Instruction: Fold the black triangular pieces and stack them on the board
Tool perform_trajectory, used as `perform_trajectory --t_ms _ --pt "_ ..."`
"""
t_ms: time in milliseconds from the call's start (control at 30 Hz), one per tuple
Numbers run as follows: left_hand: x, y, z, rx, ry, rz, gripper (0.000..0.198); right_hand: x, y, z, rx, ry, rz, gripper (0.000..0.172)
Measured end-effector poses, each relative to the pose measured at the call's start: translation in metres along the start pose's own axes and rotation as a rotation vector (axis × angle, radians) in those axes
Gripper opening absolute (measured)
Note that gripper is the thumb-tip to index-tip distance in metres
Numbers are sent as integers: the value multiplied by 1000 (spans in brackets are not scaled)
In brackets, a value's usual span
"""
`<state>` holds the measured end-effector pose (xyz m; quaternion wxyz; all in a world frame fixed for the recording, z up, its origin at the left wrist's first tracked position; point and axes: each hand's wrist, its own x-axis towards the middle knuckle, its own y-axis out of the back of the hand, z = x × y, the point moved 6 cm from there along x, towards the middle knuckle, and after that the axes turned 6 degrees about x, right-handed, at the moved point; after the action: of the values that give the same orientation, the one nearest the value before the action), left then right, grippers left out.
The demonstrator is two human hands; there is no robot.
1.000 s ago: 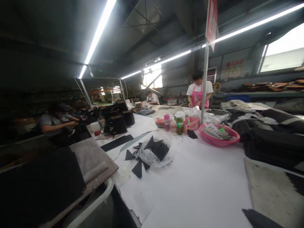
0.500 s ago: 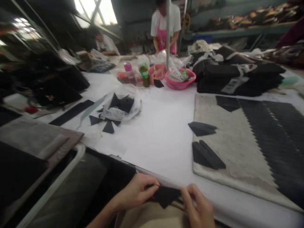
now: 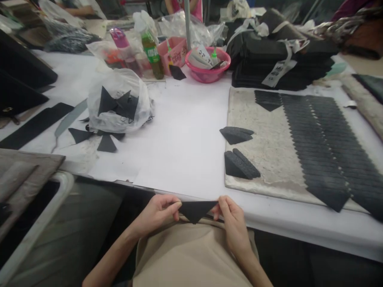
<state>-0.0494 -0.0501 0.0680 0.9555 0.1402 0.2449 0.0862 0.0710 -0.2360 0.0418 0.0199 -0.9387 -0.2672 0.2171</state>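
Observation:
Both hands stretch a small black pointed piece of material [image 3: 196, 211] between them, at the table's front edge above the beige apron. My left hand [image 3: 160, 213] pinches its left corner between thumb and fingers. My right hand [image 3: 231, 219] grips the right corner the same way. The piece's point hangs downward. To the right, a worn grey board [image 3: 263, 159] carries long overlapping rows of similar black pieces [image 3: 317, 147]. Two small stacks of black pieces [image 3: 241, 164] lie at the board's left side. An open clear plastic bag [image 3: 143, 99] holds more black pieces, with several loose ones [image 3: 107, 144] in front.
A pink basin [image 3: 208, 73], a pink box [image 3: 173, 52] and a green-labelled bottle [image 3: 153, 57] stand behind on the white table [image 3: 182, 151]. Tied black stacks [image 3: 275, 56] lie at the back right. A metal pole [image 3: 188, 24] rises mid-table. A white-framed cart [image 3: 67, 181] is at left.
The view has tilted down and shifted, so the table looks nearer. Both hands still hold the black piece, now pulled straighter along its top edge.

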Motion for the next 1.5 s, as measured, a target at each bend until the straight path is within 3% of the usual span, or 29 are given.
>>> perform_trajectory --t_ms 133,500,700,1067,1233,1500 --pt "1 -1 -3 -36 -3 -2 37 1 -3 7 155 -51 7 44" --pt "6 -1 -10 -118 47 10 31 4 -11 10 124 -133 -48 33" --pt "6 1 -20 -294 113 108 28 3 -12 10 121 -124 -71 34" --pt "7 1 -25 -318 114 141 28 2 -14 6 112 -83 -101 34" --pt "7 3 -31 -353 122 140 28 2 -13 1 -40 -7 -127 42" --pt "10 3 -23 -413 60 152 51 6 -7 13 -103 -89 7 53"
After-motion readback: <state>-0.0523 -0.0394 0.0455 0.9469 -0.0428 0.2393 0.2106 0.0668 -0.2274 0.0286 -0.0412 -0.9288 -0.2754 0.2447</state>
